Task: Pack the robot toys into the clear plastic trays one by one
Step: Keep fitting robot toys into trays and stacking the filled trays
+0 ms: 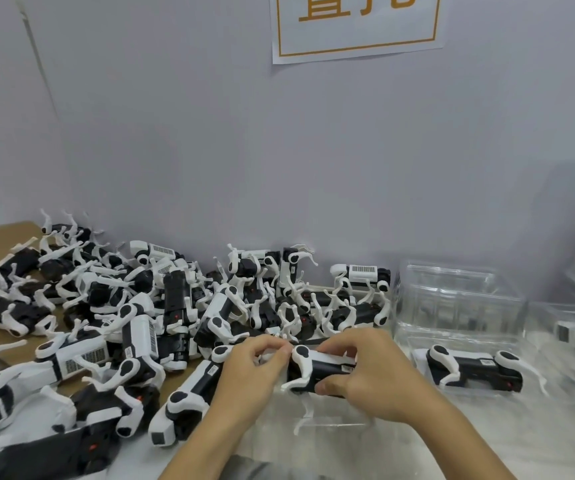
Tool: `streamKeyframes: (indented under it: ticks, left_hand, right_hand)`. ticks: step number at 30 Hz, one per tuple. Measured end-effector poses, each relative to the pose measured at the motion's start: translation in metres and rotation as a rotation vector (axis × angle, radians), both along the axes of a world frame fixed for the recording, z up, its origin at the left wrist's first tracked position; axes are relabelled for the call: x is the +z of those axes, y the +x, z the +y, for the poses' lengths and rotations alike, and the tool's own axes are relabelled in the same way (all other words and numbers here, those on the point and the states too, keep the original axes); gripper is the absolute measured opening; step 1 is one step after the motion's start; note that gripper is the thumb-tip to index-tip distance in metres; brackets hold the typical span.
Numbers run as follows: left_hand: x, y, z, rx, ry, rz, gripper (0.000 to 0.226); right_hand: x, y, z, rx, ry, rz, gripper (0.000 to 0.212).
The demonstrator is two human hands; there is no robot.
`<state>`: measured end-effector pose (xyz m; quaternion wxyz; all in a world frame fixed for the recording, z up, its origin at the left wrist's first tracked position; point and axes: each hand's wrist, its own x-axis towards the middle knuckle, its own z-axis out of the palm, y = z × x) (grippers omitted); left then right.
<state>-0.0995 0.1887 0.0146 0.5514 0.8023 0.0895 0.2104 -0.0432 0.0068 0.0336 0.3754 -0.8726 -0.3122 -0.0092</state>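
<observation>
Near the worktop's front edge, both hands hold one toy [317, 370] over a tray [334, 419], left hand [255, 372] fingers pinching its end, right hand [362, 375] fingers curled round its body; next, I judge, it needs seating in that tray.

A plain work corner against a pale wall.

The wall [175, 133] is a flat grey-lilac and fills the upper half of the head view, evenly lit, with soft shadows where it meets the bench [487, 445]. A white paper sign [355, 26] with an orange border and orange characters hangs high on it, cut off at the top. A brown cardboard sheet [2, 237] lies at the bench's far left edge.
</observation>
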Motion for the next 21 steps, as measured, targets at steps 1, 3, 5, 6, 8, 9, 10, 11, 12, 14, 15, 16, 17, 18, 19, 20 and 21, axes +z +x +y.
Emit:
streamKeyframes:
  ticks: [1, 3, 5, 6, 8, 9, 10, 11, 12, 14, 15, 16, 17, 18, 19, 20, 21]
  left_hand:
    - [0.001, -0.001, -0.001, 0.002, -0.004, -0.008, 0.017]
    - [0.002, -0.004, -0.002, 0.002, 0.0, -0.001, 0.019]
    - [0.003, -0.006, -0.002, 0.011, 0.022, 0.027, 0.02]
    - [0.003, -0.005, -0.003, 0.027, 0.04, 0.047, 0.02]
    - [0.003, -0.005, -0.004, 0.074, 0.063, 0.091, 0.018]
    - [0.002, -0.005, -0.004, 0.086, 0.065, 0.104, 0.018]
    - [0.001, -0.005, -0.005, 0.089, 0.061, 0.107, 0.017]
    - [0.0, -0.006, -0.005, 0.086, 0.054, 0.104, 0.016]
    - [0.001, -0.007, -0.004, 0.079, 0.054, 0.099, 0.016]
    - [0.004, -0.007, -0.001, 0.05, 0.076, 0.089, 0.02]
    - [0.006, -0.008, 0.001, 0.026, 0.101, 0.086, 0.025]
    - [0.009, -0.009, 0.003, -0.008, 0.141, 0.087, 0.03]
    - [0.011, -0.011, 0.004, -0.042, 0.197, 0.094, 0.037]
    - [0.012, -0.012, 0.005, -0.064, 0.267, 0.109, 0.043]
    - [0.012, -0.013, 0.005, -0.073, 0.337, 0.127, 0.044]
    - [0.011, -0.013, 0.005, -0.077, 0.392, 0.147, 0.04]
    - [0.009, -0.013, 0.005, -0.075, 0.422, 0.169, 0.034]
  right_hand:
    - [0.0, 0.0, -0.001, -0.007, -0.002, 0.011, 0.03]
    - [0.001, -0.002, -0.001, -0.023, -0.016, 0.021, 0.029]
    - [0.001, -0.003, 0.0, -0.037, -0.026, 0.02, 0.029]
    - [0.001, -0.003, 0.001, -0.04, -0.037, 0.017, 0.029]
    - [0.0, -0.004, 0.004, -0.042, -0.078, 0.003, 0.027]
    - [0.0, -0.005, 0.004, -0.043, -0.089, 0.001, 0.026]
    - [0.0, -0.005, 0.005, -0.044, -0.089, 0.004, 0.026]
    - [0.0, -0.005, 0.004, -0.045, -0.083, 0.007, 0.027]
    - [0.0, -0.005, 0.004, -0.047, -0.076, 0.008, 0.027]
    - [0.001, -0.005, 0.004, -0.043, -0.061, 0.013, 0.027]
    - [0.001, -0.005, 0.004, -0.038, -0.058, 0.015, 0.026]
    - [0.001, -0.004, 0.004, -0.035, -0.059, 0.018, 0.026]
    - [0.001, -0.004, 0.004, -0.034, -0.061, 0.02, 0.025]
    - [0.0, -0.003, 0.004, -0.036, -0.064, 0.023, 0.025]
    - [0.0, -0.003, 0.005, -0.04, -0.07, 0.026, 0.025]
    - [0.0, -0.003, 0.006, -0.048, -0.082, 0.029, 0.025]
    - [-0.001, -0.002, 0.007, -0.053, -0.105, 0.031, 0.025]
